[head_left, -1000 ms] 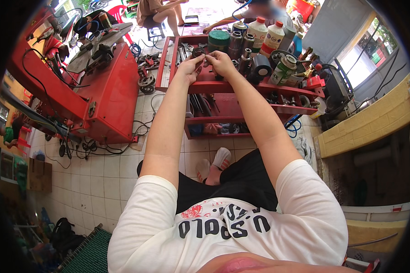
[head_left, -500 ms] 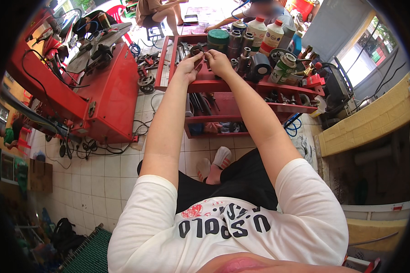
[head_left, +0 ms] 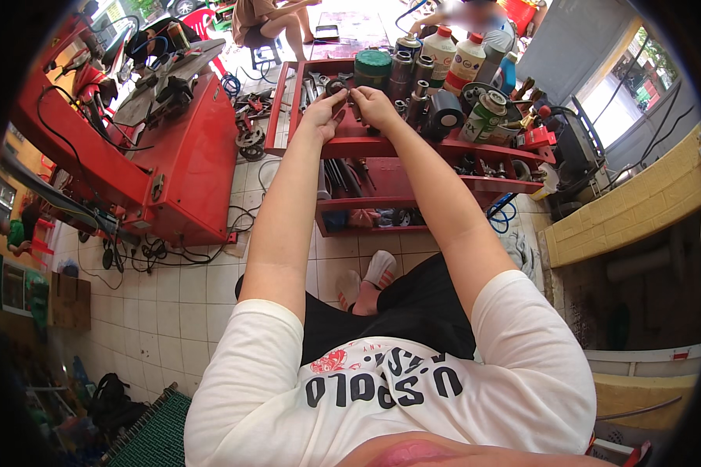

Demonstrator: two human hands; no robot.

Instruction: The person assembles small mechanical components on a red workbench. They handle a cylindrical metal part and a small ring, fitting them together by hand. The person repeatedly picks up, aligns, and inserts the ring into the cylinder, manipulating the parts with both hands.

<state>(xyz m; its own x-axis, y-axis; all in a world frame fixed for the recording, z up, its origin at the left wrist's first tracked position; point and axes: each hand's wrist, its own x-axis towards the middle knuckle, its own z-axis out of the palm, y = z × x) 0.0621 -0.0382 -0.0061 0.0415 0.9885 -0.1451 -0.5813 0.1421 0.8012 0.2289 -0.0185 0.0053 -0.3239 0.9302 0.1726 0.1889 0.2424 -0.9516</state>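
Observation:
Both my hands are raised over the top tray of a red tool cart (head_left: 296, 144), their fingertips close together. My left hand (head_left: 323, 117) is closed in a pinch, thumb and fingers near a dark round part (head_left: 336, 84) just past the fingertips. Whether that part is held or lies in the tray behind is hard to tell. Beside it, my right hand (head_left: 375, 109) is also closed, fingers bent and pinching something small that the fingers mostly hide. Wrenches (head_left: 308, 89) lie in the tray left of my hands, and a green-lidded tub (head_left: 372, 68) stands just behind them.
White bottles with red caps (head_left: 439, 56), metal cylinders (head_left: 401, 71) and a green-and-white can (head_left: 484, 113) crowd the tray's right side. Left stands a red machine (head_left: 191, 163) with cables (head_left: 163, 249) on the tiled floor. Two people sit beyond the cart.
My hands stay almost in place, with only a slight shift at the fingertips. The person at the back right has drawn back an arm that reached toward the left behind the cart.

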